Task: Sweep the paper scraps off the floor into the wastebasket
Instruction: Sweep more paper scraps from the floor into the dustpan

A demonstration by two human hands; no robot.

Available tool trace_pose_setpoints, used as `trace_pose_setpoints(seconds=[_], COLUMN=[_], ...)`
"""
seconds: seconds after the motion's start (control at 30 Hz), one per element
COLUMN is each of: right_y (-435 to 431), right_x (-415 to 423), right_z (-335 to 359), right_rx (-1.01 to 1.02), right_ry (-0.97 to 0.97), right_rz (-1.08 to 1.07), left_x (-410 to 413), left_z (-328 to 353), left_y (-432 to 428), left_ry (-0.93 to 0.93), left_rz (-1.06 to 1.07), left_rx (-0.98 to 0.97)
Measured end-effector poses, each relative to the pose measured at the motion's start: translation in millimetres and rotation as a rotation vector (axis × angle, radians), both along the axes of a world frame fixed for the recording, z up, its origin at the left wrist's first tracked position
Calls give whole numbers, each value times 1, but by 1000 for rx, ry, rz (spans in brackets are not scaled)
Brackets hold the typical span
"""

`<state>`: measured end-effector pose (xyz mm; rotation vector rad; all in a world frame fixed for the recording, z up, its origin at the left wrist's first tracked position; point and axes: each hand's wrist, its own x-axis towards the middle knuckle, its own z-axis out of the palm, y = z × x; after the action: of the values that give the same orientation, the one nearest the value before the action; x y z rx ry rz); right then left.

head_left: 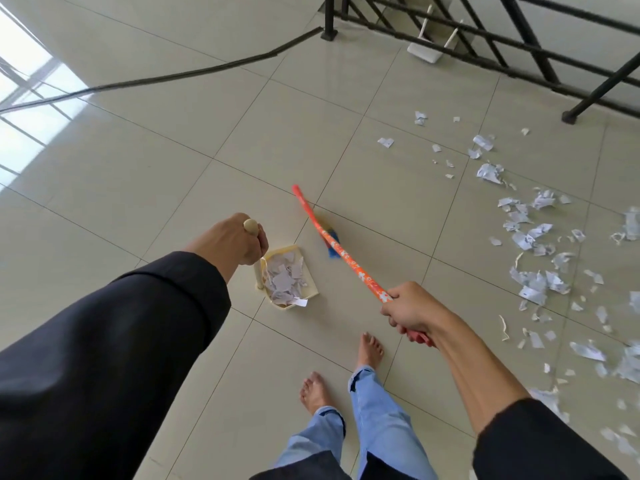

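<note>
My left hand [232, 239] grips the top of the upright handle of a cream dustpan [310, 292]. The pan sits on the tiled floor and holds a heap of torn paper pieces [285, 278]. My right hand [408, 308] grips the orange flowered handle of a broom [341, 252]. Its blue and yellow head [329, 242] hangs just right of the pan. Many white paper scraps [533, 237] lie scattered over the floor at the right. No wastebasket is in view.
A black metal railing [519, 43] runs across the top right, with a white router [425, 53] on the floor behind it. A dark cable [166, 77] crosses the floor at the upper left. My bare feet [370, 349] stand below the dustpan.
</note>
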<state>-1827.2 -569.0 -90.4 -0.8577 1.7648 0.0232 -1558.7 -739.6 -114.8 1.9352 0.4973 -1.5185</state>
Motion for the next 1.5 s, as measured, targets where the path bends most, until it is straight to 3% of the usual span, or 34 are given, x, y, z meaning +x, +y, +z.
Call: trace_pose_setpoints(seconds=[0.33, 0.63, 0.97, 1.27, 1.5], right_y=[-4, -48, -134, -193, -215], right_x=[25, 44, 92, 203, 354], right_z=[42, 38, 54, 90, 113], right_rx=[-44, -91, -207, -293, -343], right_ry=[-55, -187, -188, -266, -293], right_rz=[65, -184, -57, 94, 234], left_x=[35, 63, 75, 161, 282], left_z=[13, 31, 90, 134, 156], left_y=[35, 83, 92, 100, 115], left_ry=[59, 148, 203, 303, 354], left_rz=[69, 290, 584, 803, 962], left_rx=[-13, -27, -194, -477, -663])
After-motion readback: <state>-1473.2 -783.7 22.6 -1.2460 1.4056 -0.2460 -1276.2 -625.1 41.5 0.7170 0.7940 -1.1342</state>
